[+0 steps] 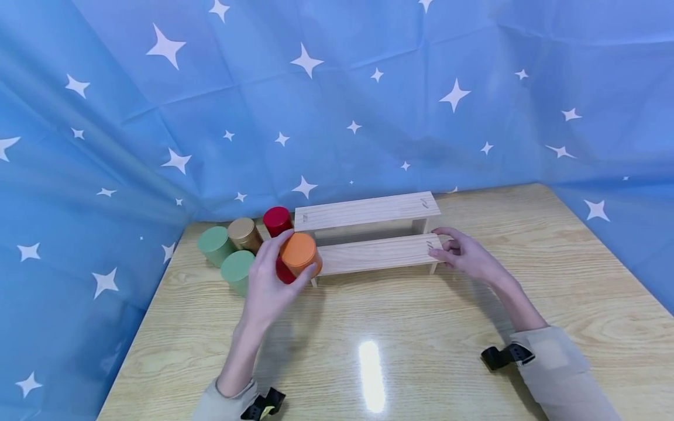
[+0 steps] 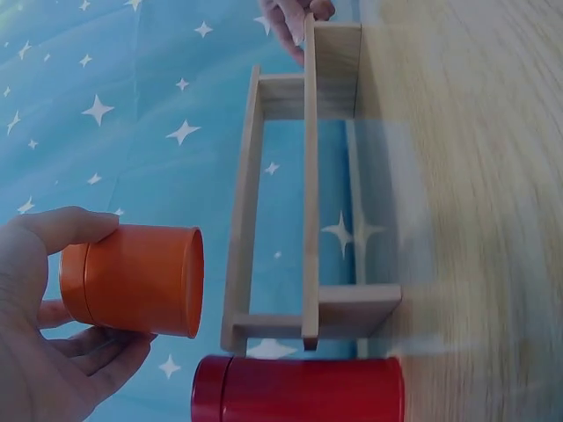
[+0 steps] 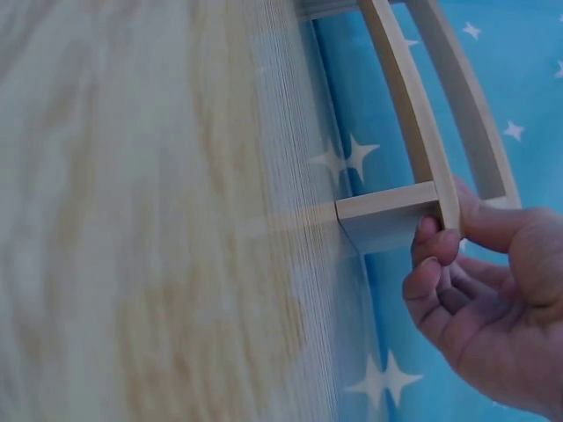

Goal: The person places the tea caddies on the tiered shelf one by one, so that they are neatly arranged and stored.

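My left hand [image 1: 268,286] grips an orange canister [image 1: 299,252] by its sides, thumb on one side and fingers on the other. In the left wrist view the orange canister [image 2: 136,277] is held up off the table, near the left end of a two-step wooden rack [image 1: 376,254]. Below it, partly covered in the head view, stands a red canister [image 2: 299,389]. At the rack's right end, my right hand [image 1: 466,252] pinches the edge of the lower step. The right wrist view shows thumb and fingers of that hand [image 3: 493,299] around the board's end.
Left of the rack stand two green canisters [image 1: 215,245], a gold-brown canister [image 1: 244,234] and another red canister [image 1: 277,220]. A blue cloth [image 1: 347,99] with white stars hangs behind and to the left of the wooden table [image 1: 421,339].
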The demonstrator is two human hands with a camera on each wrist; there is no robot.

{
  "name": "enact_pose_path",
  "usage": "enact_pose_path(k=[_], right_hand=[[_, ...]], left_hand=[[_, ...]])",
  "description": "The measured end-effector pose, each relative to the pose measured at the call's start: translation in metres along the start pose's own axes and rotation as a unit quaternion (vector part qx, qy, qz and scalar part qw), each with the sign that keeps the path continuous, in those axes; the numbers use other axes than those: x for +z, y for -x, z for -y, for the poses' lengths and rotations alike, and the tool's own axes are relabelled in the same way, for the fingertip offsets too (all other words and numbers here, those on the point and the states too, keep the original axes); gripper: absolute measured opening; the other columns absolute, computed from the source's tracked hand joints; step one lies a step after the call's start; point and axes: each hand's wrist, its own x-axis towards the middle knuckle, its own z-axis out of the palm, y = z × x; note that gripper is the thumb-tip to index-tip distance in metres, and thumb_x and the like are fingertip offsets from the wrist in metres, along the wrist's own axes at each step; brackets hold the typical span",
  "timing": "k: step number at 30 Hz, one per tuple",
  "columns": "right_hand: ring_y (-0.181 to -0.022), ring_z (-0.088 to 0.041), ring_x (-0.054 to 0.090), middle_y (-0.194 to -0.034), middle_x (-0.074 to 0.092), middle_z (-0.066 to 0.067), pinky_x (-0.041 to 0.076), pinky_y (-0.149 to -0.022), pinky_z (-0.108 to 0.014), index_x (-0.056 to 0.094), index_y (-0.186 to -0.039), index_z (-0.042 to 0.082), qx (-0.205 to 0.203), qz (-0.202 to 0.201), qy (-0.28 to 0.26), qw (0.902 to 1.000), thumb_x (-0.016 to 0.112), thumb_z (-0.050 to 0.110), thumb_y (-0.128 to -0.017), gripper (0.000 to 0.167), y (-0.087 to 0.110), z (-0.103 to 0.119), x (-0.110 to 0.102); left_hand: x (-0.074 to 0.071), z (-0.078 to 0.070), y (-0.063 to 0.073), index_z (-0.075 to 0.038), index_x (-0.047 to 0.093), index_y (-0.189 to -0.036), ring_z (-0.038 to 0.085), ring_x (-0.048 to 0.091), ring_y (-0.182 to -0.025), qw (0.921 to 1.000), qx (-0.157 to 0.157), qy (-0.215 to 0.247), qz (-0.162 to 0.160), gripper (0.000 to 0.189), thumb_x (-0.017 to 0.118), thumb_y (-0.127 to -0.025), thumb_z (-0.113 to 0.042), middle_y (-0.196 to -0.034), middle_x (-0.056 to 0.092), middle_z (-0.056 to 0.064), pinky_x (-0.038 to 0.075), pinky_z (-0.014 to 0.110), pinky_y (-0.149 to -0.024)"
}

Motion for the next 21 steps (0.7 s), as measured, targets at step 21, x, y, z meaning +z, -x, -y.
enact_pose_path(k=[21], right_hand=[[-0.06,-0.014,0.041,-0.078,0.05,-0.011,0.041,-0.055,-0.032,0.027,-0.153,-0.003,0.006,0.003,-0.035,0.9994,0.062,0.018,-0.102,0.066,0.0,-0.001,-0.001]], left_hand=[[0.071,-0.02,-0.009,-0.008,0.055,-0.139,0.026,0.058,-0.113,0.9941,-0.017,0.055,0.092,0.064,0.083,-0.082,-0.02,-0.128,0.058,0.01,0.055,0.045,-0.088]])
